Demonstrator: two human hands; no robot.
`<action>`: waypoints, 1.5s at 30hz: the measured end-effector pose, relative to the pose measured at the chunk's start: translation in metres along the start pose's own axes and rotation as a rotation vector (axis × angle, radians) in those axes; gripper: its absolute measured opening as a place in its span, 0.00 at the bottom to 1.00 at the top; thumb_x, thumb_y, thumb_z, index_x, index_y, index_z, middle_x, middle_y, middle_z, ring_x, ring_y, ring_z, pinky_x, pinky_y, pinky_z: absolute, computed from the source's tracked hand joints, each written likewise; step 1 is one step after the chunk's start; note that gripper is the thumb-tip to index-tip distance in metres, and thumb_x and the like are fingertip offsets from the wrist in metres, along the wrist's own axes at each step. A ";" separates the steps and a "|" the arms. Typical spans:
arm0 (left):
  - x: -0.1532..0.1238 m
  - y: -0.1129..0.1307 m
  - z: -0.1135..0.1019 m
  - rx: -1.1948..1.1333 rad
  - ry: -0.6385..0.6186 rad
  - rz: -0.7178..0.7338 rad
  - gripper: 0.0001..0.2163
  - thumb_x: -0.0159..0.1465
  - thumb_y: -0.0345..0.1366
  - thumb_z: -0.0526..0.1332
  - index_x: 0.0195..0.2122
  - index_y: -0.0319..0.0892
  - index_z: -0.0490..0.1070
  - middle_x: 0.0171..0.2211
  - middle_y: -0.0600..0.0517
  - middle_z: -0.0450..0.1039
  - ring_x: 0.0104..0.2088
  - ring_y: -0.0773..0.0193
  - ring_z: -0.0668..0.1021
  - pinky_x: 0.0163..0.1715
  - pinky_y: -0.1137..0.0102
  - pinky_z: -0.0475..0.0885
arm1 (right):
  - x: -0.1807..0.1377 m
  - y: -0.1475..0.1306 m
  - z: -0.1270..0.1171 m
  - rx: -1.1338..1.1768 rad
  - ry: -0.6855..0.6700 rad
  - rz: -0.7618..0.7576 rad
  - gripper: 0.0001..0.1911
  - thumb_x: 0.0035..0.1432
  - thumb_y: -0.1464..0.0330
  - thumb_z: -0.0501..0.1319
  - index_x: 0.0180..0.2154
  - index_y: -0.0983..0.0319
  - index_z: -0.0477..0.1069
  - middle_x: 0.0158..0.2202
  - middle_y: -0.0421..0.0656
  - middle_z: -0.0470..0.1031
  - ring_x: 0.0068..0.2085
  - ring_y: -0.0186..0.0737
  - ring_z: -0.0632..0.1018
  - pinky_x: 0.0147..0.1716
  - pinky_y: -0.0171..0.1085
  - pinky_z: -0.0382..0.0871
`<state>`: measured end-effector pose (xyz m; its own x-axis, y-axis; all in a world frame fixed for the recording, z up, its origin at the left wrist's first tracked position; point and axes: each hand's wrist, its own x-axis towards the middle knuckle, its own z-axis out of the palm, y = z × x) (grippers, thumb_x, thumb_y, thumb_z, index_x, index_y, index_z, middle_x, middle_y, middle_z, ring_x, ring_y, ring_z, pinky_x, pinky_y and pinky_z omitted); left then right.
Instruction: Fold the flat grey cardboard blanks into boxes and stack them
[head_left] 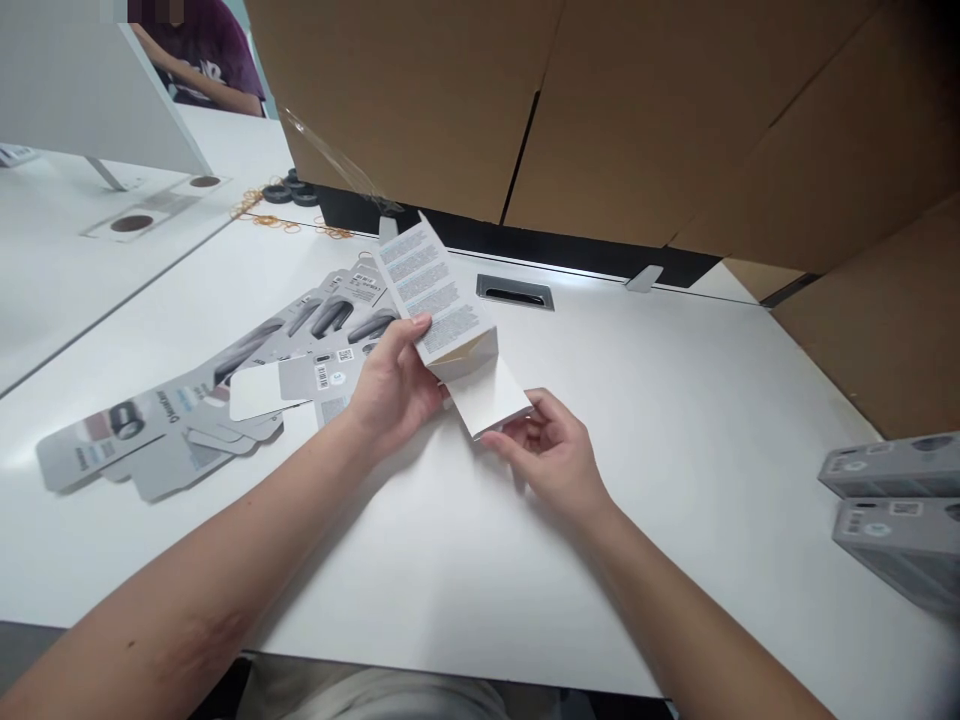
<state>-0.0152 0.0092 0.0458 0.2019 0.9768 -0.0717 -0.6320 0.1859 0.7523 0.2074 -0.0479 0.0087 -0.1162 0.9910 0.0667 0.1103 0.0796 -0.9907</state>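
A small grey-and-white printed carton (439,305) is held tilted above the white table (675,400), its open white end flap (491,395) pointing toward me. My left hand (390,385) grips the carton's side, thumb on the printed face. My right hand (551,445) touches the edge of the white flap with its fingertips, fingers curled around it. To the left of my left hand lies a spread of several flat, unfolded cartons (225,390) on the table.
Large brown cardboard boxes (600,100) stand along the back and right. Two folded grey cartons (896,500) lie at the right edge. Rubber bands (270,215) and black rings (289,190) sit at the back left. A cable slot (515,292) is in the table. Another person (202,55) sits far left.
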 end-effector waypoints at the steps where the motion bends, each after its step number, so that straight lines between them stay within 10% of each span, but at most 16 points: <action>1: 0.002 0.000 -0.001 -0.012 0.007 0.003 0.20 0.72 0.53 0.74 0.60 0.49 0.83 0.57 0.47 0.92 0.66 0.35 0.88 0.61 0.51 0.87 | 0.000 0.001 0.000 -0.003 0.016 -0.015 0.34 0.57 0.46 0.90 0.51 0.55 0.79 0.37 0.38 0.83 0.24 0.35 0.75 0.23 0.37 0.73; 6: 0.004 -0.004 -0.004 -0.024 -0.017 -0.077 0.28 0.72 0.61 0.72 0.61 0.45 0.84 0.58 0.41 0.91 0.64 0.34 0.89 0.61 0.48 0.88 | 0.001 0.008 0.001 -0.022 0.137 -0.095 0.56 0.52 0.49 0.93 0.72 0.51 0.70 0.55 0.45 0.88 0.25 0.35 0.79 0.25 0.41 0.81; 12: -0.004 -0.007 0.004 0.000 -0.075 -0.171 0.29 0.72 0.59 0.74 0.65 0.45 0.83 0.59 0.40 0.90 0.59 0.38 0.89 0.62 0.47 0.88 | -0.004 0.010 0.001 -0.081 0.309 -0.222 0.55 0.62 0.50 0.89 0.81 0.47 0.69 0.68 0.53 0.85 0.31 0.37 0.81 0.32 0.44 0.89; 45: -0.005 -0.015 -0.007 0.310 -0.286 -0.212 0.37 0.70 0.58 0.84 0.72 0.41 0.81 0.64 0.36 0.91 0.59 0.40 0.93 0.71 0.44 0.83 | -0.002 0.006 -0.013 -0.379 0.362 -0.534 0.42 0.69 0.65 0.83 0.78 0.43 0.77 0.52 0.39 0.82 0.25 0.31 0.72 0.24 0.42 0.82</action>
<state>-0.0122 0.0026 0.0299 0.5277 0.8442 -0.0945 -0.3105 0.2953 0.9035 0.2210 -0.0481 0.0046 0.0754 0.7752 0.6272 0.4698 0.5272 -0.7081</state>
